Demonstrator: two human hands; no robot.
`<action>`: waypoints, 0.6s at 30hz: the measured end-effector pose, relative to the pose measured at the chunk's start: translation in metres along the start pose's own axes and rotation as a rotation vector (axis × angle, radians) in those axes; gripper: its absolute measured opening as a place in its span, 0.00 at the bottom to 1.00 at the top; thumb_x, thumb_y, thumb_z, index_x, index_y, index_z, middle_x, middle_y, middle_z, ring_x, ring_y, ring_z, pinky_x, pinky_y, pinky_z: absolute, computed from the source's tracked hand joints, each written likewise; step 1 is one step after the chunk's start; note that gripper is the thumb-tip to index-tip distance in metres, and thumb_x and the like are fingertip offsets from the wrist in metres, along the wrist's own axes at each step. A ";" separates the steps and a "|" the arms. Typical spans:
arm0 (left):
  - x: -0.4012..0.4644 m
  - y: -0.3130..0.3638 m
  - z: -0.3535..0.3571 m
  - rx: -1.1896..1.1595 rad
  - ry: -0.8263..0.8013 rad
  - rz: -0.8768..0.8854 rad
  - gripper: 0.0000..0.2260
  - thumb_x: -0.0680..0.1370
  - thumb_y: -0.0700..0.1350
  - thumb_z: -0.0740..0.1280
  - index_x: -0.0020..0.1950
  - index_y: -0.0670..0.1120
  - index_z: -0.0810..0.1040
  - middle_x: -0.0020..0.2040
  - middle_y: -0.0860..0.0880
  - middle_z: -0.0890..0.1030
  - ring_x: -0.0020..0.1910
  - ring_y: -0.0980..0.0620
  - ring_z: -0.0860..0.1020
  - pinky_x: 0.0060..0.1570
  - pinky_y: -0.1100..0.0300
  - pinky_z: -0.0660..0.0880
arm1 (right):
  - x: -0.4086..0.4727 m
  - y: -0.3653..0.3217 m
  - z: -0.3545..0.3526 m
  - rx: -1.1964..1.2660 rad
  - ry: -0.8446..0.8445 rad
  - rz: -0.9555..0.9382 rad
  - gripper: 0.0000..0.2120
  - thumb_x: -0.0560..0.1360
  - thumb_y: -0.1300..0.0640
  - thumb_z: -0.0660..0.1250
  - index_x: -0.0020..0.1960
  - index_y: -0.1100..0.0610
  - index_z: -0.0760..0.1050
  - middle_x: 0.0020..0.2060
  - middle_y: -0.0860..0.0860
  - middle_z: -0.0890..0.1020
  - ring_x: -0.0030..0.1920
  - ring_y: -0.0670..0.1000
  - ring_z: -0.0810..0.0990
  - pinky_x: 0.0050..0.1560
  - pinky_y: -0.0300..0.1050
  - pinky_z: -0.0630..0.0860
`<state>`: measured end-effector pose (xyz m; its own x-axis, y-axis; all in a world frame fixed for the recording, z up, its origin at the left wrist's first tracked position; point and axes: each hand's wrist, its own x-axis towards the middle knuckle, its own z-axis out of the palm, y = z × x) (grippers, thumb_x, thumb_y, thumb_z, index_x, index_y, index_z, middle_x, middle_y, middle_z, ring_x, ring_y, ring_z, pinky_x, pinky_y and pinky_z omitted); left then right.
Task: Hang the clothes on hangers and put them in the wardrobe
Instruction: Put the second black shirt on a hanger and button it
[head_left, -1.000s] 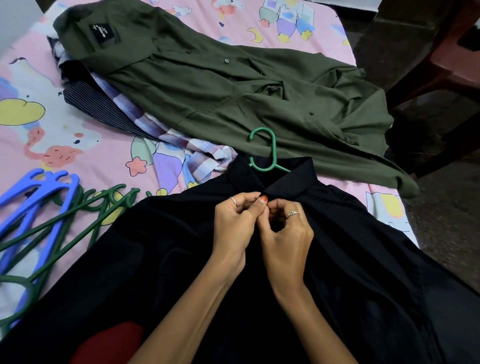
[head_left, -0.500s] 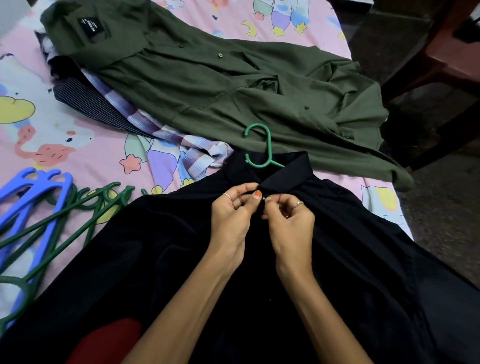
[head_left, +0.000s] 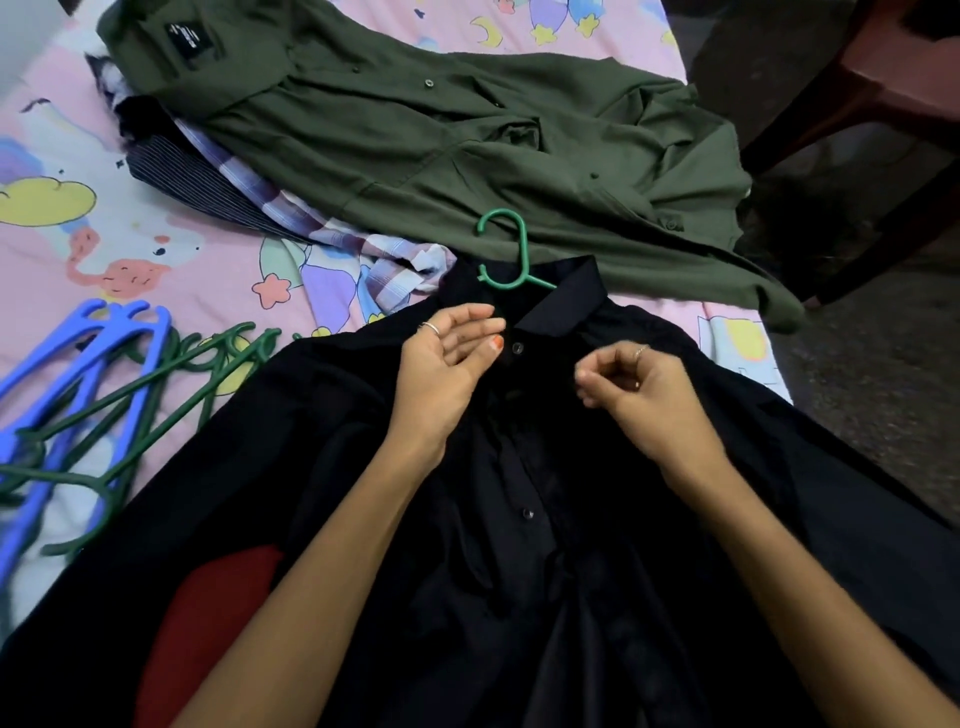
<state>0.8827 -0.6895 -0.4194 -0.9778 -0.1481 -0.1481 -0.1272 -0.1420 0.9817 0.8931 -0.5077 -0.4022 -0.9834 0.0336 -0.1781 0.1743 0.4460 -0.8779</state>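
Black shirt (head_left: 597, 519) spread front-up over the near end of the bed (head_left: 156, 244), collar (head_left: 563, 306) pointing away, placket running down the middle with buttons showing. Green hanger (head_left: 506, 249) inside it, only the hook poking out past the collar and lying over the hem of the olive shirt (head_left: 415, 130).

Left hand (head_left: 447, 358) just below the collar, left of the top button (head_left: 517, 347): grip released, fingers loosely bent, fingertips close to the placket, contact with the cloth not clear, nothing held. Right hand (head_left: 634, 384) off to the right of the placket, apart from the button, over the shirt's chest: fingers curled in, thumb near the fingertips, nothing visible between them. Both forearms crossing the lower shirt front.

Farther out, olive shirt lying open across the far half of the bed, black label at its neck. Checked shirt (head_left: 332, 234) and a dark striped garment (head_left: 197, 187) partly tucked under its left edge. Pile of blue and green hangers (head_left: 88, 405) at the left, beside the black shirt's sleeve. Red cloth (head_left: 208, 623) showing at the near left, under the black fabric. Dark red chair (head_left: 883, 104) beyond the bed at the right.
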 end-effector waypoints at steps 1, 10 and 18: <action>-0.003 -0.003 -0.001 0.064 0.038 0.015 0.12 0.75 0.32 0.69 0.55 0.45 0.77 0.51 0.46 0.83 0.48 0.57 0.81 0.51 0.67 0.75 | -0.011 0.008 0.000 -0.107 0.031 -0.036 0.09 0.73 0.64 0.70 0.39 0.52 0.77 0.34 0.48 0.81 0.35 0.46 0.78 0.42 0.40 0.76; -0.050 -0.044 0.007 0.669 0.071 0.033 0.04 0.75 0.36 0.67 0.48 0.42 0.79 0.39 0.50 0.79 0.35 0.60 0.76 0.37 0.77 0.69 | -0.044 0.040 0.043 -0.586 -0.124 -0.319 0.15 0.76 0.56 0.68 0.60 0.61 0.74 0.57 0.52 0.75 0.58 0.54 0.74 0.58 0.46 0.72; -0.053 -0.067 0.009 0.850 0.091 0.129 0.05 0.75 0.40 0.70 0.50 0.43 0.80 0.42 0.49 0.76 0.34 0.58 0.72 0.45 0.62 0.75 | -0.037 0.034 0.068 -0.759 -0.023 -0.177 0.21 0.77 0.52 0.65 0.63 0.65 0.68 0.61 0.59 0.71 0.63 0.58 0.69 0.56 0.47 0.72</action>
<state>0.9417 -0.6638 -0.4758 -0.9807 -0.1955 -0.0032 -0.1331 0.6558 0.7431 0.9387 -0.5548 -0.4556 -0.9907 -0.1099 -0.0803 -0.0750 0.9333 -0.3513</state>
